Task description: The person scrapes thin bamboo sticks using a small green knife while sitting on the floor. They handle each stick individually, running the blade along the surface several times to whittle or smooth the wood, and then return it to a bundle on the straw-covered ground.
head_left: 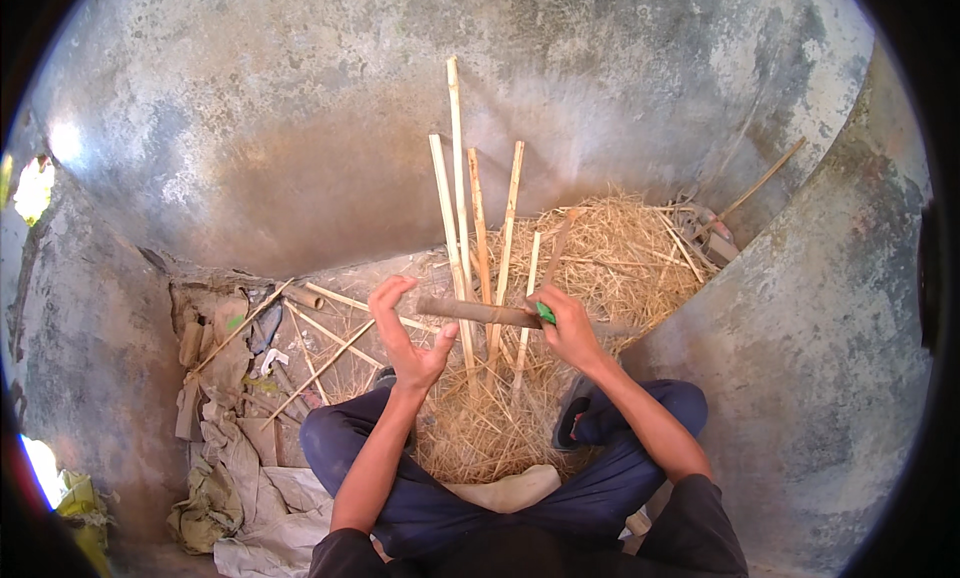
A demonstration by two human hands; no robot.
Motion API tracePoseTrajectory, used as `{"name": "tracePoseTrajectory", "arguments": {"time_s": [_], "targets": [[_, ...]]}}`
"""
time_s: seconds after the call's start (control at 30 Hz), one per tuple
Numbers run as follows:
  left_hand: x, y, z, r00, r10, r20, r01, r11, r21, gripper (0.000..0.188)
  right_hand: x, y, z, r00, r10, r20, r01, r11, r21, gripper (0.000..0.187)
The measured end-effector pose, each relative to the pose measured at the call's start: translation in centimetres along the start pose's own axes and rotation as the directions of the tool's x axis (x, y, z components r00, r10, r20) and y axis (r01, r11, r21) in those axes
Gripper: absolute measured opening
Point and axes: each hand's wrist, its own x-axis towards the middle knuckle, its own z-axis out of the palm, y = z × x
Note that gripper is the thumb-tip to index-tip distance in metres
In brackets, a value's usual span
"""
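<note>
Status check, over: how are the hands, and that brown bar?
Left hand open. Right hand closed on green grip. Brown bar spans between them. Pale sticks and straw beyond, none covering it.

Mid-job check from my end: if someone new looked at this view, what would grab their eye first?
Probably the fan of long, pale wooden sticks at the centre, set against the mottled grey wall. Next, the straight grey-brown bar in front of them, with the right hand closed at its right end and the open left hand at the other. Then the heap of golden straw to the sticks' right.
</note>
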Motion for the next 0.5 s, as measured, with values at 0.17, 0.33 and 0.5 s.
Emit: {"name": "tracePoseTrajectory", "arguments": {"time_s": [0.17,0.33,0.5], "targets": [[-2.9,-0.7,2.3,0.862,-0.411,0.297,0.494,0.811,-0.312,0.083,1.2,-1.0,0.3,0.999,0.028,0.046,-0.036,0.983,0.179,0.012],[-3.7,1.4,3.7,0.754,-0.435,0.493,0.622,0.713,-0.323,0.046,0.9,-2.8,1.4,0.994,-0.061,0.092,0.044,0.982,0.183,0.01],[-3.3,2.3,3.6,0.723,-0.519,0.456,0.668,0.693,-0.271,0.021,0.6,-3.2,1.9,0.994,-0.076,0.08,0.061,0.982,0.18,0.015]]}}
